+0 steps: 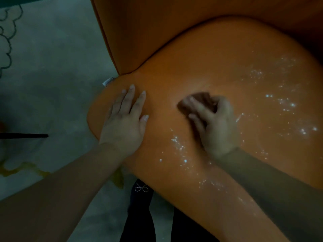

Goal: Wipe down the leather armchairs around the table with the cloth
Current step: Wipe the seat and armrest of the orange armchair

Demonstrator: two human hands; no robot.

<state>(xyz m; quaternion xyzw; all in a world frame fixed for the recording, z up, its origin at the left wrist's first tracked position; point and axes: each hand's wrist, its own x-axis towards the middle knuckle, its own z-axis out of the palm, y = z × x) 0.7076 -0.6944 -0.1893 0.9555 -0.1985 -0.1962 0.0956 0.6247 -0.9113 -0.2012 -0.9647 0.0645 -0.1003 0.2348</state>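
My left hand (125, 123) presses flat, fingers straight, on the orange armchair seat (227, 70); my right hand (212, 123) grips a brown cloth (201, 100) against droplet-speckled leather.

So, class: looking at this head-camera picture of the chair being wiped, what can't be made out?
- Head view: brown cloth, motion-blurred and mostly under the right hand.
- Orange leather armchair: back and right side cut off by the frame.
- White tag at the seat's edge: print too small.
- Table: out of view.
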